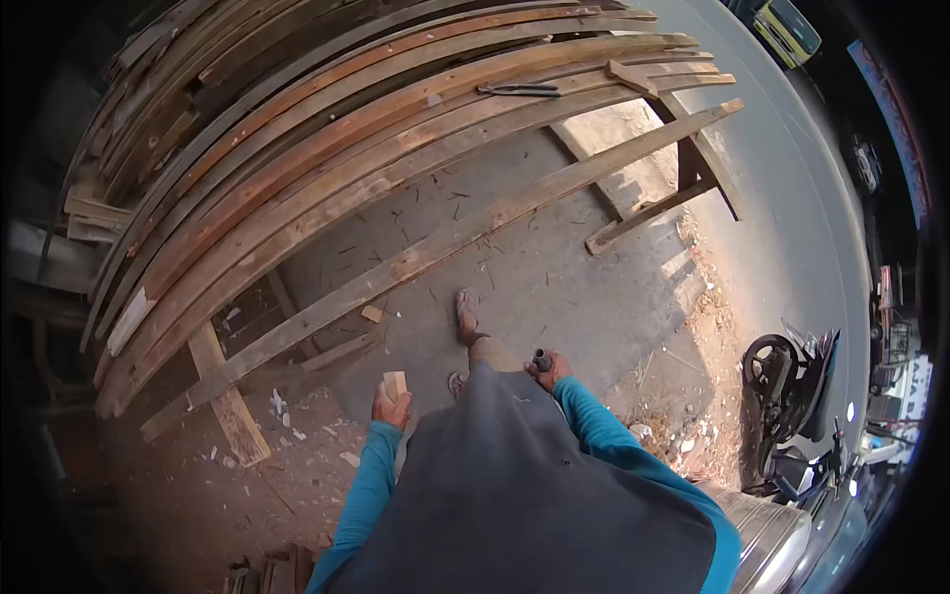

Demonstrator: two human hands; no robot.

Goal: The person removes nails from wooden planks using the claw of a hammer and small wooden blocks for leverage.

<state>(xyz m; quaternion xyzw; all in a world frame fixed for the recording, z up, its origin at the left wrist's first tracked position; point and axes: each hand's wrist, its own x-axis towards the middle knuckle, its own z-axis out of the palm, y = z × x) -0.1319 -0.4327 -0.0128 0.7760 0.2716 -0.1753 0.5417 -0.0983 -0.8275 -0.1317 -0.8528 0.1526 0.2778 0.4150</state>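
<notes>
My left hand is closed around a small pale wooden block, whose upper end sticks out above the fingers. In my right hand is a dark cylindrical object with a round end facing up; its lower part is hidden, so its kind is unclear. Both hands are low, either side of my body. Ahead of them a single long wooden plank slants across the supports, apart from the other planks. Dark-handled pincers lie on the stacked planks farther off.
Wooden supports hold the planks at the left, with another trestle at the right. Nails and wood scraps litter the concrete floor. A motorcycle stands at right beside the road. My foot is below the plank.
</notes>
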